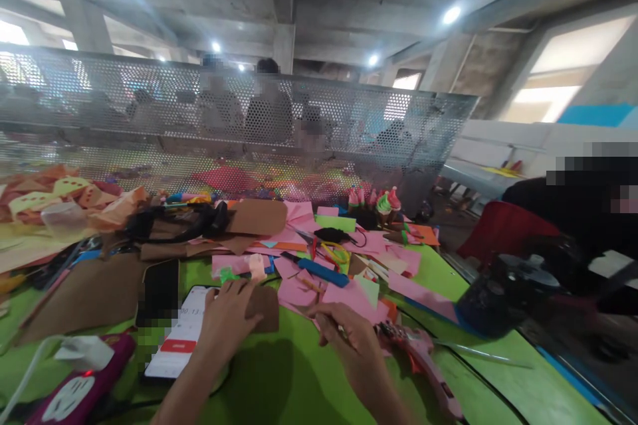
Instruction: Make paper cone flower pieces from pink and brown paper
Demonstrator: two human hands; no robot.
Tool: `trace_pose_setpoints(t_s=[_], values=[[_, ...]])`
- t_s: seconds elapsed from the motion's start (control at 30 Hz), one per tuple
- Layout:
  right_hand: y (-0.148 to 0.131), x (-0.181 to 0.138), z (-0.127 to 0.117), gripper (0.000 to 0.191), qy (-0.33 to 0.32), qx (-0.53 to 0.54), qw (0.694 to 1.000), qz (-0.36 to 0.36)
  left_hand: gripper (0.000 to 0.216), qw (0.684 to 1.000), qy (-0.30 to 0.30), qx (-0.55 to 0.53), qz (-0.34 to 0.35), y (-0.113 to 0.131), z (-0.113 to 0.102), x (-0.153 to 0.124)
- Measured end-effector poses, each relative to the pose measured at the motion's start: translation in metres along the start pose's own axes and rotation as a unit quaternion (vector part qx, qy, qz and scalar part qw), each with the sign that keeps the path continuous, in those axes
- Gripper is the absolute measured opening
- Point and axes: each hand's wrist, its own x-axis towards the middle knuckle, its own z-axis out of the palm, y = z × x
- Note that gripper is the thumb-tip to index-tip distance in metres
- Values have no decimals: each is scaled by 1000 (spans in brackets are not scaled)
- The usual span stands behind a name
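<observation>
My left hand (pixel 229 315) lies palm down over the edge of a white-screened phone (pixel 184 325) and a small brown card piece (pixel 269 309). Its thumb is apart from the fingers, and it holds nothing that I can see. To its right, my right hand (pixel 349 339) is curled with its fingers together above the green table (pixel 279 365). Whatever the curled fingers hold, if anything, is hidden. Pink paper pieces (pixel 349 295) and a blue cutter-like tool (pixel 323 272) lie just beyond the right hand. A pink glue gun (pixel 423 358) rests beside it.
A magenta power strip (pixel 82 378) with a white plug sits front left. A second, dark phone (pixel 158 289) lies near brown sheets (pixel 90 292). A dark jug (pixel 498 299) stands on the right edge. A perforated metal screen (pixel 319 119) closes the back. A person (pixel 563 226) sits at right.
</observation>
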Motion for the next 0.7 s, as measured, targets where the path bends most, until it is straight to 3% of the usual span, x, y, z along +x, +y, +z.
trace_pose_setpoints(t_s=[0.2, 0.4, 0.6, 0.7], values=[[3, -1, 1, 24, -11, -5, 1000, -10, 58, 1000, -8, 16, -19, -2, 0, 2], [4, -1, 4, 19, -6, -5, 1000, -18, 54, 998, 2, -54, -28, -4, 4, 3], [4, 0, 5, 19, 3, 4, 1000, -20, 16, 966, 32, -251, -57, -5, 3, 8], [4, 3, 5, 19, 38, 13, 999, -15, 22, 918, 36, -391, -55, 3, -1, 6]])
